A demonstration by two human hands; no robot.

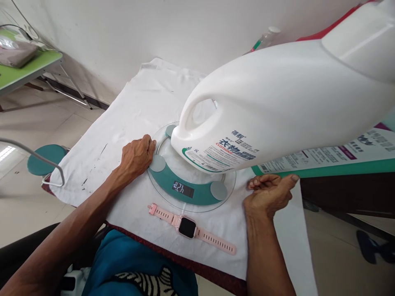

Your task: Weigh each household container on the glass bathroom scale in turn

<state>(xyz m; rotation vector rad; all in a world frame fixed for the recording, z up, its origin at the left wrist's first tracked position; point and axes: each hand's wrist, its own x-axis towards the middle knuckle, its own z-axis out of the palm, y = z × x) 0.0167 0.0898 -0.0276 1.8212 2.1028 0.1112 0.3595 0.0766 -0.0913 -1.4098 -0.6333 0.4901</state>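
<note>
A large white detergent jug [271,102] with a handle stands on a round glass scale [185,187] with a teal band and a lit display. My left hand [137,156] rests on the white cloth with its fingers curled against the scale's left rim. My right hand [270,193] lies at the scale's right side, fingers curled and thumb stretched out, pinching the edge of the white cloth [123,123]. A pink smartwatch [189,228] lies flat on the cloth just in front of the scale, between my forearms.
The cloth covers a small table whose dark red edge [197,265] shows at the front. A green table [21,72] stands at the far left, a teal stool [46,158] beside the cloth. A clear bottle [265,39] stands behind the jug. A dark shoe [372,246] lies on the floor right.
</note>
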